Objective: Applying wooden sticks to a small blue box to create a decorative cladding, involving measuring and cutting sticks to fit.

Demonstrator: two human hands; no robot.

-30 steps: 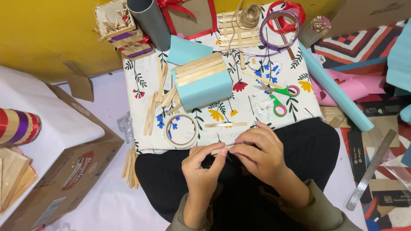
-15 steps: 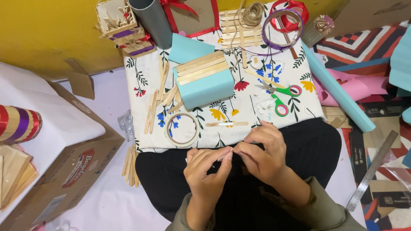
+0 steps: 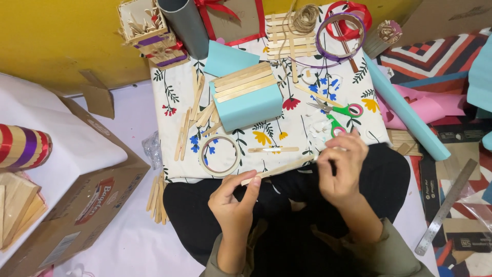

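the left hand point(image 3: 233, 202) pinches the near end of a flat wooden craft stick point(image 3: 279, 171) angled over the lap. the right hand point(image 3: 342, 166) hovers at its far end, fingers curled, apparently empty, near the scissors point(image 3: 338, 115) on the floral cloth point(image 3: 174, 92).

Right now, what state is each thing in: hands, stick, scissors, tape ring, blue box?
Left hand: pinching one end of the stick.
Right hand: raised at the stick's other end, fingers curled; grip unclear.
Stick: held off the cloth, slightly tilted.
Scissors: lying on the cloth.
Tape ring: lying flat.
Blue box: sticks laid across its top.
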